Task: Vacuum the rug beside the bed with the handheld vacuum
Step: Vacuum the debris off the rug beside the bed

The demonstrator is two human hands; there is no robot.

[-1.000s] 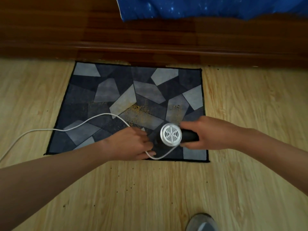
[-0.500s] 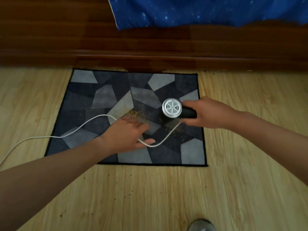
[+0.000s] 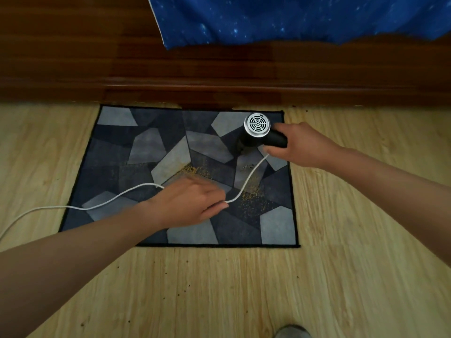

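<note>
1. Right hand (image 3: 305, 145) wrapped round the handle of the handheld vacuum (image 3: 258, 132), nozzle down on the far right corner of the rug (image 3: 146, 147).
2. Left hand (image 3: 190, 203) pinching the white cord (image 3: 80, 208) above the rug's middle.
3. Yellow crumbs (image 3: 251, 193) scattered between the hands.

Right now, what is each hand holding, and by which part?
The right hand grips the handheld vacuum by its black handle. The left hand holds the white cord partway along its length, above the rug.
</note>
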